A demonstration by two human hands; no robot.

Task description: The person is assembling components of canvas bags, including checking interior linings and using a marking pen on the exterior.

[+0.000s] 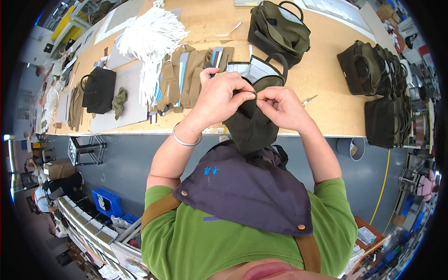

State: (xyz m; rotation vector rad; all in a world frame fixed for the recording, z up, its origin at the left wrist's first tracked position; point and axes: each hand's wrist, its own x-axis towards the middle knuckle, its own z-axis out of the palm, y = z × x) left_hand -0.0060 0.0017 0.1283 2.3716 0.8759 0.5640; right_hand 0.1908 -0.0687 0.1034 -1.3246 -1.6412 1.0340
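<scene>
A dark olive fabric bag (252, 128) with a pale lining and a looped handle tilts over the table's near edge in front of my chest. My left hand (217, 97) pinches the top edge of the bag between thumb and forefinger. Right beside it, the fingertips of my right hand (284, 108) pinch the same spot, almost touching the left ones. Whatever small part lies between the fingertips is too hidden to make out. Just right of my right hand, a small pointed tool (309, 100) rests on the wooden table (333, 112).
A larger olive bag (280, 35) stands at the back. Several dark bags (368, 70) line the right side. To the left are brown strap bundles (189, 79), a heap of white strips (151, 35), a small black bag (99, 91) and an olive scrap (119, 102). A bin (351, 148) stands below the table.
</scene>
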